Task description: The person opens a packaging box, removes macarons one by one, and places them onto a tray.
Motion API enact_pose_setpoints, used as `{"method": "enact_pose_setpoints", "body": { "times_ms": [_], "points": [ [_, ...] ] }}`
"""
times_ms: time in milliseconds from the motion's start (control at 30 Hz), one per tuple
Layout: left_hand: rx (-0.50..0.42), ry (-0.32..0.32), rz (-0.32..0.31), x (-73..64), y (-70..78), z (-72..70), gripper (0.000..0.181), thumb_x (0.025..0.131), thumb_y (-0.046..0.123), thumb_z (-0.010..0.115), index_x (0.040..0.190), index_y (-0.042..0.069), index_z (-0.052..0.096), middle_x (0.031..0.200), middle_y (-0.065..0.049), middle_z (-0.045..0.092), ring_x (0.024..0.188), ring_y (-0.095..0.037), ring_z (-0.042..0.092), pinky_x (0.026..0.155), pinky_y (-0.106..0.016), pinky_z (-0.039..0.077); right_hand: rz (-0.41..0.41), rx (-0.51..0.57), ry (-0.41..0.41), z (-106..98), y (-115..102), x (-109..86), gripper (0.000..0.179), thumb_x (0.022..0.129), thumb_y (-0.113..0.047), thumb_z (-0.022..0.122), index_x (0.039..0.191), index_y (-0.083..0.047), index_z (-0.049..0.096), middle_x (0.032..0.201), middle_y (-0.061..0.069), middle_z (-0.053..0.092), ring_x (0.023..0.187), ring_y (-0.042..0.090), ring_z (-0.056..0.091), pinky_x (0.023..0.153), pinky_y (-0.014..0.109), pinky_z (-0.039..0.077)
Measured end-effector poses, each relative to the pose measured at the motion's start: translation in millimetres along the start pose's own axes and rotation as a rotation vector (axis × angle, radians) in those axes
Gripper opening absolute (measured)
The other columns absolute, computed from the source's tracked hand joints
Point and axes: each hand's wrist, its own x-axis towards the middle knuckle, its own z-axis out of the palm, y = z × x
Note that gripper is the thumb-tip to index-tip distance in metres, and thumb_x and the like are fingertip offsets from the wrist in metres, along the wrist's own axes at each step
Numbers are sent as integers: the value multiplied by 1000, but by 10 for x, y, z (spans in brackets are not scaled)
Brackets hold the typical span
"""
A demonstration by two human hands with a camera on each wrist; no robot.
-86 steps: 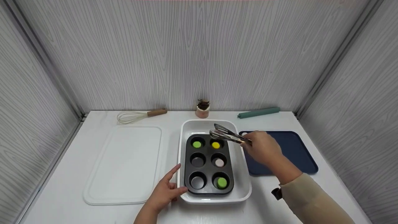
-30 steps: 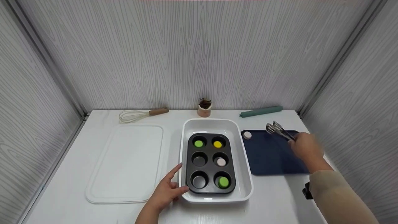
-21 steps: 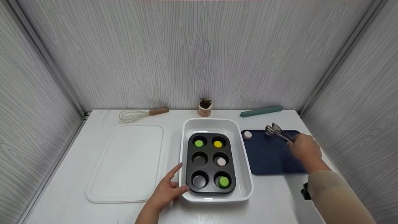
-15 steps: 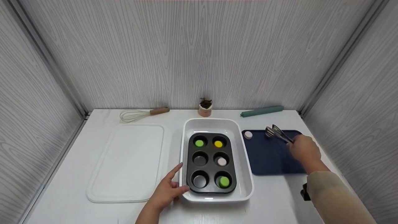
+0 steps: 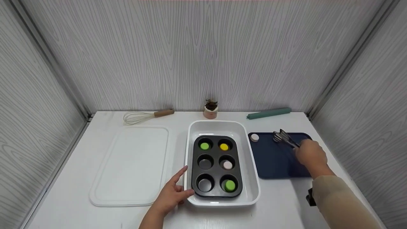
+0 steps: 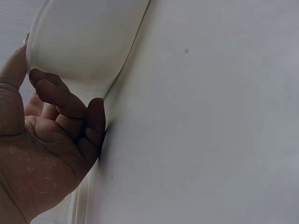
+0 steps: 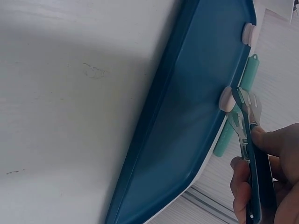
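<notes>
My right hand [image 5: 311,156] holds metal tongs [image 5: 286,138] over the dark blue tray [image 5: 273,162]. In the right wrist view the tongs' tips are at a pale pink macaron [image 7: 227,99]; whether they grip it I cannot tell. Another pale macaron [image 5: 254,137] lies in the tray's far left corner. My left hand [image 5: 168,197] grips the near left rim of a white baking dish [image 5: 254,190], thumb over the rim, fingers against its outer wall [image 6: 88,42]. Inside the dish sits a dark muffin pan [image 5: 217,171] with green macarons [image 5: 230,185], a yellow one [image 5: 224,147] and a pale pink one [image 5: 227,165].
A white lid-like tray [image 5: 133,165] lies left of the dish. Along the back wall are a whisk [image 5: 163,113], a small potted plant [image 5: 210,109] and a green rolled item [image 5: 269,113]. Two muffin cups on the left side [image 5: 205,163] hold nothing.
My right hand has carried the tongs from above the muffin pan rightward to the blue tray, then lowered them a little. My left hand has stayed on the dish rim.
</notes>
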Motion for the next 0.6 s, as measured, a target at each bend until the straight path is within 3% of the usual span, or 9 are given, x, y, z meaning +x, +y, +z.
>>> {"method": "enact_pose_setpoints", "body": {
  "times_ms": [200, 467, 600],
  "points": [
    [-2, -7, 1, 7, -1, 7, 97, 89, 3, 83, 169, 13, 27, 64, 1, 57, 53, -9, 41, 53, -23, 37, 14, 22, -3, 5, 27, -13, 38, 104, -25, 60, 118, 10, 67, 99, 27, 68, 80, 38, 66, 62, 51, 52],
    [-1, -18, 0, 8, -6, 0, 97, 90, 5, 83, 169, 14, 27, 65, 0, 58, 53, -9, 40, 53, -22, 37, 35, 60, 37, -61, 6, -36, 31, 102, -30, 61, 91, -1, 66, 83, 16, 64, 69, 32, 58, 54, 45, 46],
    [0, -17, 12, 5, -14, -8, 98, 90, 6, 84, 169, 14, 27, 63, 1, 55, 52, -9, 40, 53, -22, 37, 5, 61, 76, -94, -49, -48, 31, 101, -31, 62, 92, -1, 68, 86, 18, 66, 70, 33, 61, 55, 47, 47]
  ]
}}
